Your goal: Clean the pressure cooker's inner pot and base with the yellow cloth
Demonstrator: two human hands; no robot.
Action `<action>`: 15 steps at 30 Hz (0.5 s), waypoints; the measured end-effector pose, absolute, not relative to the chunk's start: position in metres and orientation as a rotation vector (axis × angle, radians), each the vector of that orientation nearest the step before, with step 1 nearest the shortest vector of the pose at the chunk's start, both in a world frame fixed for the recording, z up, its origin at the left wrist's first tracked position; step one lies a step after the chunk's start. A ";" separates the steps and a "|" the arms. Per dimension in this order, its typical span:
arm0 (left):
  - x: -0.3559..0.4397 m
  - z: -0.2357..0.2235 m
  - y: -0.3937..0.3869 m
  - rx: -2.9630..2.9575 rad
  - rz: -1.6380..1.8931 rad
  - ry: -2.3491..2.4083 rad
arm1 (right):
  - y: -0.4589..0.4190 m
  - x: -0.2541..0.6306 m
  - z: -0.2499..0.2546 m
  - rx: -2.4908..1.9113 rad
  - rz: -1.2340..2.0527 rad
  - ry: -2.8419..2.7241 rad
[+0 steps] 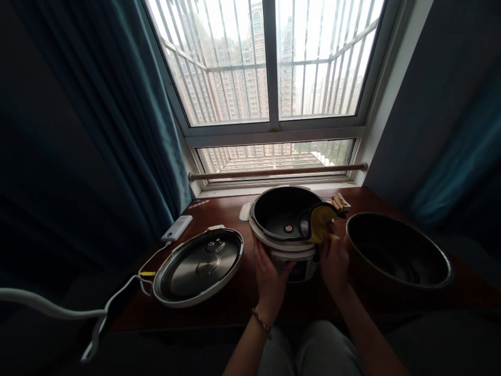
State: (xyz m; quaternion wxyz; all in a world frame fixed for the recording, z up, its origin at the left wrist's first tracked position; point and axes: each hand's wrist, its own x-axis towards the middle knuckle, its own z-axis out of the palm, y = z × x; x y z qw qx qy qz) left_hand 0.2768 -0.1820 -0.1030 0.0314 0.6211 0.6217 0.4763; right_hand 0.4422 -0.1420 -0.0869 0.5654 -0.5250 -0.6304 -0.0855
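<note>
An open rice cooker body [282, 241] stands on the dark wooden table [235, 292] in front of the window. My left hand [269, 274] rests against its front left side, fingers wrapped on the casing. My right hand [333, 257] is at the cooker's right rim, closed on a yellow cloth [320, 220] that lies over the rim. The cooker's cavity is dark with a small round plate at the bottom.
The cooker lid [199, 265] lies upside down to the left. A large dark inner pot [397, 251] sits to the right. A white power bank [177, 228] and white cable [117, 297] lie at the left. Teal curtains hang on both sides.
</note>
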 end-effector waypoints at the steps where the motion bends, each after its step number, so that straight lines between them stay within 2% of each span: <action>1: 0.277 -0.103 -0.181 1.908 1.483 1.904 | -0.140 0.446 -0.085 -1.259 -0.183 -1.466; 5: 0.273 -0.101 -0.186 1.831 1.580 1.795 | -0.146 0.462 -0.081 -1.398 -0.105 -1.271; 9: 0.255 -0.107 -0.202 1.685 1.762 1.723 | -0.169 0.478 -0.101 -1.449 -0.148 -1.151; 15: 0.223 -0.146 -0.225 1.613 1.441 1.862 | -0.190 0.497 -0.176 -1.549 -0.050 -1.295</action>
